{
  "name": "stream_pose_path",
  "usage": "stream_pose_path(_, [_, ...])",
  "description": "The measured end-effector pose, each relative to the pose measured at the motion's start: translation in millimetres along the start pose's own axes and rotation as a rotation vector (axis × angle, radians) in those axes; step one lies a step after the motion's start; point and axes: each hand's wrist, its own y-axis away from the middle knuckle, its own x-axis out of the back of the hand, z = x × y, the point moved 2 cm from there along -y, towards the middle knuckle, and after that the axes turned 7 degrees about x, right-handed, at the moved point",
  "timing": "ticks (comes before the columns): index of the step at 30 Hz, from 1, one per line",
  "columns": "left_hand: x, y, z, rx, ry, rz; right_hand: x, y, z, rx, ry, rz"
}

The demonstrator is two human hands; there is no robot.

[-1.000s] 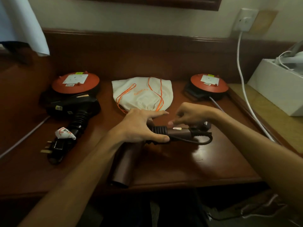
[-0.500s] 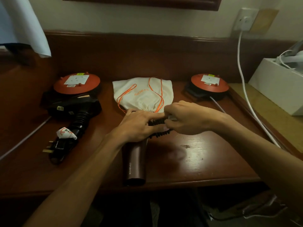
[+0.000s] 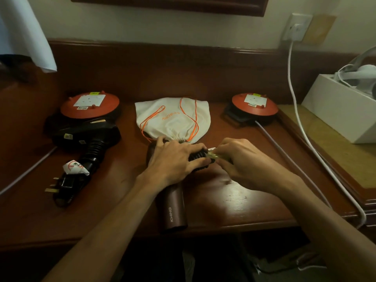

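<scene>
A maroon hair dryer (image 3: 174, 208) lies on the wooden desk (image 3: 234, 204), its barrel pointing toward the front edge. My left hand (image 3: 173, 161) lies over its rear end, fingers wrapped round the black ribbed cord collar (image 3: 198, 157). My right hand (image 3: 244, 161) grips the folded handle and cord bundle beside that collar; most of this is hidden under the fingers. Just behind both hands lies a white drawstring bag (image 3: 173, 121) with orange cords, its gathered mouth facing the hands.
Two orange-topped cable reels sit at the back, one at the left (image 3: 89, 104) and one at the right (image 3: 254, 104). A black hair dryer (image 3: 87, 139) with its plug (image 3: 61, 186) lies left. A white cable (image 3: 301, 127) runs from the wall socket (image 3: 297, 27). A white box (image 3: 341, 110) stands right.
The maroon dryer has swung so its barrel points at the front edge. My right hand came in from the far end of the handle to meet the left hand at the cord collar.
</scene>
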Motion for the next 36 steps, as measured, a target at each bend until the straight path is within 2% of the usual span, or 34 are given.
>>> stream_pose_path(4, [-1.3, -4.9, 7.5, 0.022, -0.091, -0.044, -5.8, -10.1, -9.0, -0.087, 0.097, -0.057])
stream_pose_path(9, [3.7, -7.1, 0.1, 0.003, 0.049, -0.027, -12.7, -11.9, -12.9, -0.125, 0.092, -0.028])
stream_pose_path(14, [7.7, -5.1, -9.2, 0.058, 0.246, 0.031, -39.5, -0.2, 2.7, 0.007, 0.100, 0.229])
stream_pose_path(18, [5.3, -3.6, -6.8, 0.107, 0.222, 0.113, -54.4, 13.9, 12.8, 0.032, 0.072, 0.432])
stream_pose_path(20, [5.0, -1.7, -5.0, 0.109, 0.235, 0.134, -53.7, 24.8, 19.6, -0.039, -0.038, 0.509])
stream_pose_path(22, [4.2, -0.2, -4.6, 0.117, 0.247, 0.164, -50.0, 43.8, 29.2, -0.250, -0.130, 0.641])
stream_pose_path(23, [3.8, 0.3, -5.7, 0.128, 0.259, 0.186, -50.5, 54.0, 34.2, -0.398, -0.251, 0.663])
stream_pose_path(25, [2.9, 0.7, -9.2, 0.156, 0.299, 0.227, -61.4, 65.0, 36.7, -0.648, -0.754, 0.516])
stream_pose_path(26, [2.5, 0.9, -10.5, 0.162, 0.313, 0.238, -70.5, 64.8, 33.4, -0.691, -1.031, 0.406])
stream_pose_path(28, [0.8, 1.7, -11.2, 0.160, 0.315, 0.248, -84.4, 55.4, 25.2, -0.645, -1.396, 0.347])
stream_pose_path(31, [0.4, 4.1, -9.9, 0.164, 0.290, 0.288, -87.2, 32.0, 25.4, -0.559, -1.650, 0.596])
stream_pose_path(33, [2.2, 4.9, -8.6, 0.164, 0.274, 0.305, -82.4, 18.6, 31.6, -0.577, -1.706, 0.730])
stream_pose_path(36, [2.7, 5.2, -8.0, 0.177, 0.215, 0.275, -72.9, 6.1, 39.1, -0.606, -1.663, 0.717])
